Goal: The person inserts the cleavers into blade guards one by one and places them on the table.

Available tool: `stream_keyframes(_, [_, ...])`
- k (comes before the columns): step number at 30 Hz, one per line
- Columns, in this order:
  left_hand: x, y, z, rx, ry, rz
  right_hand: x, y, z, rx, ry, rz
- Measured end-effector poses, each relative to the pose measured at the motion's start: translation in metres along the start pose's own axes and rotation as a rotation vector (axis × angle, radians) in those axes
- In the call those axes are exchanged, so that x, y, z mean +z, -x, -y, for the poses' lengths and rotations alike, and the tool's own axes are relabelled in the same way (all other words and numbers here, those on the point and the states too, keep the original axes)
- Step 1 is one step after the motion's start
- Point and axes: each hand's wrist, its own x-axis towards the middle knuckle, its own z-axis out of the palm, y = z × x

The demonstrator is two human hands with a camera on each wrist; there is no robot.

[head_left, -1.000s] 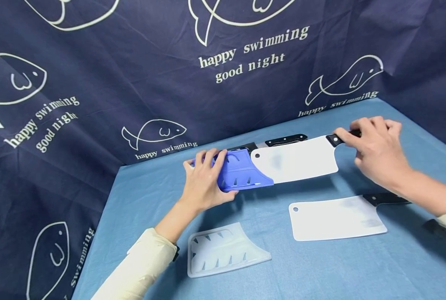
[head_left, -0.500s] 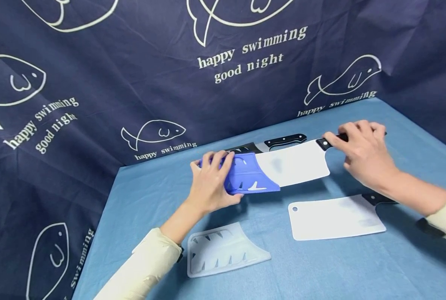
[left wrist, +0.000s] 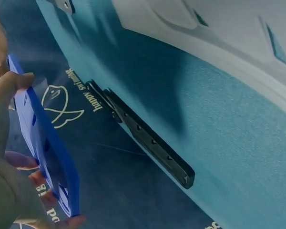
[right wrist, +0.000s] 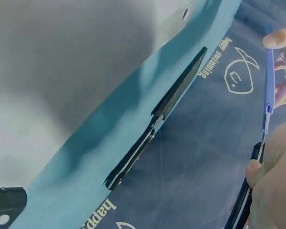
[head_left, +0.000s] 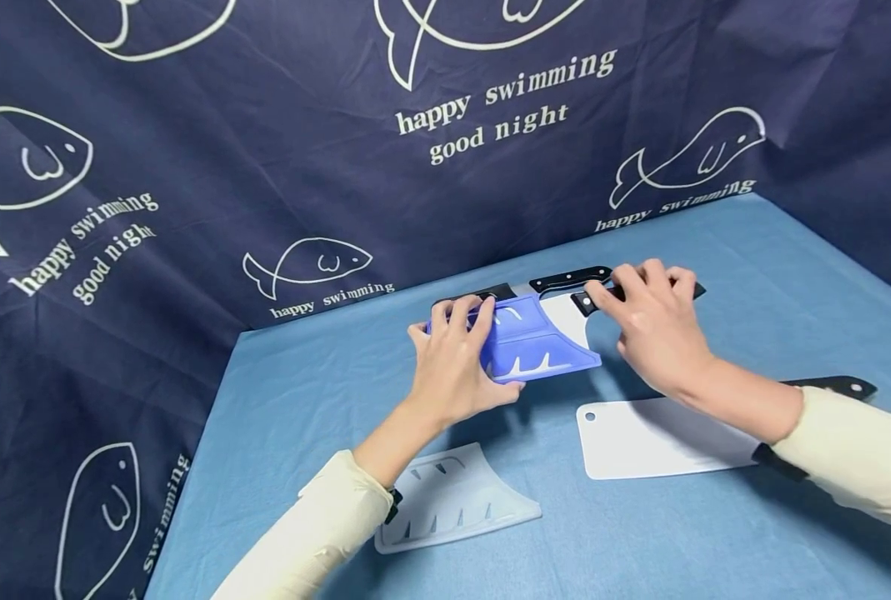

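Observation:
Above the table, my left hand (head_left: 456,367) grips a blue slotted blade sheath (head_left: 531,337), with the thumb below and the fingers over the top edge. My right hand (head_left: 655,329) holds a cleaver by its black handle (head_left: 583,303). Most of that cleaver's white blade (head_left: 568,317) is inside the sheath, and only a strip near the handle shows. In the left wrist view the sheath (left wrist: 45,143) is seen edge-on between thumb and fingers. From the right wrist, the handle (right wrist: 245,195) lines up with the sheath (right wrist: 270,71).
A second white cleaver (head_left: 663,437) lies on the blue table, partly hidden by my right forearm. A pale translucent sheath (head_left: 460,504) lies near my left forearm. Along the back lies a black-handled knife (head_left: 568,279) with a black sheath (right wrist: 181,88) on its blade.
My right hand has moved left, sliding the cleaver blade deep into the blue sheath. My left hand has shifted right with the sheath. The things on the table have stayed put.

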Motion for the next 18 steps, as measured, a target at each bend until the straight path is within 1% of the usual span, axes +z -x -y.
stream_keyframes(5, [-0.0001,0.0002,-0.0010,-0.030,-0.016,0.026,0.0000,-0.0011,0.0004,0.013,0.013,0.033])
stream_keyframes(18, [0.0012,0.0013,0.0004,-0.048,-0.032,0.079,-0.0033,-0.0033,-0.0005,0.031,0.021,0.111])
